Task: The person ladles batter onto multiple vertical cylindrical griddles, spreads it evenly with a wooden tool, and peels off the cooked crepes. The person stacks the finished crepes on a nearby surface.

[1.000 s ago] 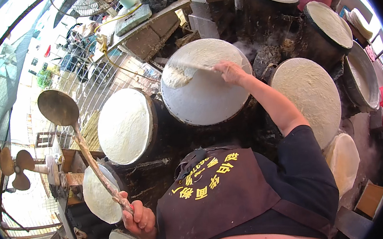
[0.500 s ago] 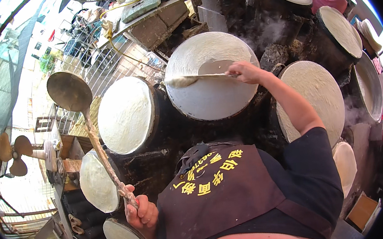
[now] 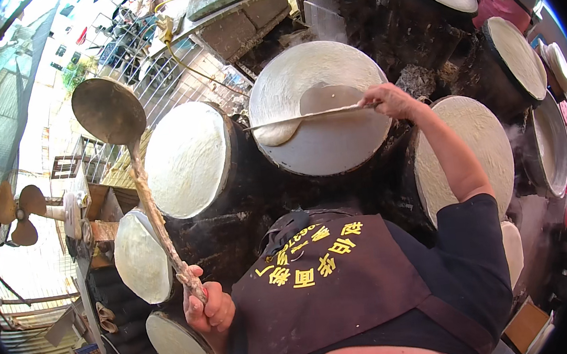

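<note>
My left hand [image 3: 209, 308] is closed round the batter-crusted handle of a large round ladle [image 3: 109, 111], held up at the left with its bowl raised. My right hand [image 3: 392, 101] reaches over the middle griddle [image 3: 333, 156] and grips the end of a long thin batter spreader [image 3: 328, 113], which lies level across it. Pale batter [image 3: 316, 61] coats the far part in a curved band and ends in a thick blob beside the spreader's left part. The near part of that griddle is bare grey, as is a patch inside the band.
More round griddles carry pale sheets: one [image 3: 188, 161] at left, one [image 3: 464, 151] at right, others farther round. Dark stove bodies stand beneath them. A fan [image 3: 22, 211] juts in at far left, and a bench [image 3: 252, 11] with a yellow hose stands beyond.
The spreader has turned from flat to edge-on, and the batter now reaches farther down the griddle's left side. My left hand still holds the ladle; the whole view has shifted slightly.
</note>
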A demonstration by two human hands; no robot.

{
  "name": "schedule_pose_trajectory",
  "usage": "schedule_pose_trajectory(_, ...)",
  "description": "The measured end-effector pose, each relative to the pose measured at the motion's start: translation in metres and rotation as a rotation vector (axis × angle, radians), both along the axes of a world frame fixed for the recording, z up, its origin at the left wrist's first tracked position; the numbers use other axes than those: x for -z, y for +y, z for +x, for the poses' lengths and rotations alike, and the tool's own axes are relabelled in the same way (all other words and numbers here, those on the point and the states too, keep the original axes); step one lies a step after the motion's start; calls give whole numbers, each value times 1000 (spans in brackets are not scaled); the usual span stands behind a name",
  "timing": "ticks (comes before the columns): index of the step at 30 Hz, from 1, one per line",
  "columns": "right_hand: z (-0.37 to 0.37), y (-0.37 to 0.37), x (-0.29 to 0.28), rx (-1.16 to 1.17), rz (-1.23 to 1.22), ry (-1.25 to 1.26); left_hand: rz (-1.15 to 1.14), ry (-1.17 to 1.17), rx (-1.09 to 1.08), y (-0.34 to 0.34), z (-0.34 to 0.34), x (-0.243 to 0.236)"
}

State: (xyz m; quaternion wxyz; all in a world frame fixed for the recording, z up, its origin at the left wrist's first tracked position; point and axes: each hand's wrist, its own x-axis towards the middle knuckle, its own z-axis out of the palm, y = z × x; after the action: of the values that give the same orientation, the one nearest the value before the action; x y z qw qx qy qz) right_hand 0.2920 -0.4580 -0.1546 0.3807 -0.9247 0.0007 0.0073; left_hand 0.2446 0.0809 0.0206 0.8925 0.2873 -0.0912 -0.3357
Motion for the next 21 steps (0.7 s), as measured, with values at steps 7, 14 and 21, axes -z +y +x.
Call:
schedule_pose_trajectory(7, 15, 14, -7, -31, -78, -51, -12, 26, 38, -12, -3, -3)
schedule_pose_trajectory(14, -11, -27, -5, 77, -28, 14, 2, 47, 18, -26, -17, -1)
schedule_pose_trajectory(21, -25, -10, 10, -118, -46, -78, -13, 81, 96, -36, -17, -9)
